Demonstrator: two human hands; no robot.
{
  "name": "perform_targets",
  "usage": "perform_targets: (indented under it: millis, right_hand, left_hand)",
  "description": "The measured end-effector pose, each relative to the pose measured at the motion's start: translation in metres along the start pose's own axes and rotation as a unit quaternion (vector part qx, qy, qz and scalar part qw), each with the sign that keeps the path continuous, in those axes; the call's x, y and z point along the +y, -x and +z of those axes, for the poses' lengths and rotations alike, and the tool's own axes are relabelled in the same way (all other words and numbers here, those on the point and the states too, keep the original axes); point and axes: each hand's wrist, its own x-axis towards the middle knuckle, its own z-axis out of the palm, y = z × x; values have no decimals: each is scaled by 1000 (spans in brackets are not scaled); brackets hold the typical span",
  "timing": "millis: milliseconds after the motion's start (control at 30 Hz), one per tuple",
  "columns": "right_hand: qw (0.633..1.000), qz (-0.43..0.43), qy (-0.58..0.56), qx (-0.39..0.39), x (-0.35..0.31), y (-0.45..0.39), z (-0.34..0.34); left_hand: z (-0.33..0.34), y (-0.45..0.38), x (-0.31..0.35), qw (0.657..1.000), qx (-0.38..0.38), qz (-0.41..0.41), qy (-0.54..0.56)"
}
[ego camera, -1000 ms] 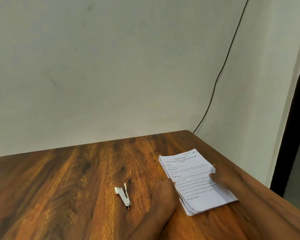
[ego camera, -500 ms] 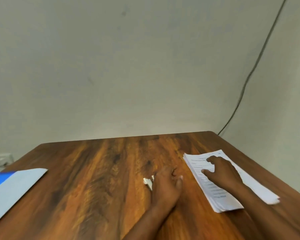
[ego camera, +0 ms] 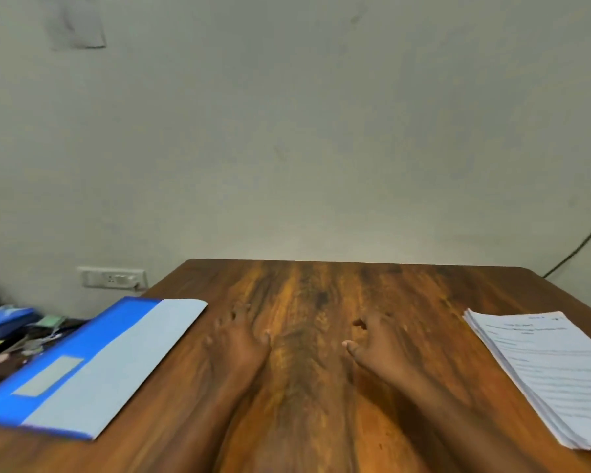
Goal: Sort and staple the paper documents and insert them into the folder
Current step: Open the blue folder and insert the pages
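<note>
Both hands, left hand (ego camera: 239,339) and right hand (ego camera: 377,341), lie spread and empty mid-table (ego camera: 321,288). Folder (ego camera: 93,363) at the left edge and papers (ego camera: 553,370) at the right probably leave working room between.

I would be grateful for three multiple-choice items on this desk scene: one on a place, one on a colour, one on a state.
1. Where does the paper stack lie on the table?
A. At its right edge
B. At its far left corner
C. Under the folder

2. What colour is the folder?
A. Red
B. Blue, with a pale flap
C. Black

3. What are the left hand and right hand doing?
A. Both grip the papers
B. One holds the folder
C. Both are spread over bare wood and hold nothing

Answers:
1. A, the stack lies to the right of both hands, by the right edge.
2. B, blue shows along its left side and near edge.
3. C, the fingers are spread, with neither papers nor folder in them.
</note>
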Motion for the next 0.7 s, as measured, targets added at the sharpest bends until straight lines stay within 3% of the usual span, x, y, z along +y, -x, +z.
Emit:
perform_targets:
  millis: [233, 467, 700]
  right_hand:
    - [993, -96, 5, -69, -82, 10, 52]
    - [990, -118, 10, -75, -125, 10, 98]
    - [991, -123, 8, -58, -142, 6, 118]
  left_hand:
    - [-41, -11, -90, 982, 13, -108, -152]
    - [-52, -8, -144, 966, -61, -191, -165]
    - [-48, -5, -153, 964, -92, -187, -167]
